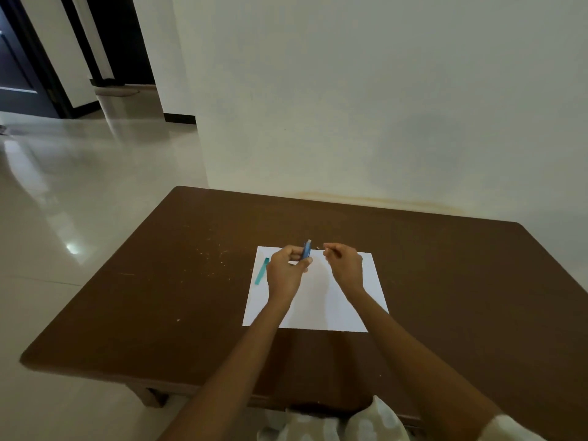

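A white sheet of paper (318, 300) lies on the brown table (191, 281). Above its far edge my left hand (284, 270) grips a small blue object with a pale tip (307, 249), which sticks up between the fingers. My right hand (345, 261) hovers just to its right with fingers curled, pinching something thin and tiny (318, 247) that I cannot make out. A teal strip (261, 271) rests at the paper's left edge.
The table's far side sits against a white wall (381, 106). Pale specks are scattered on the tabletop left of the paper. Glossy tiled floor (79, 202) and dark doorways lie to the left.
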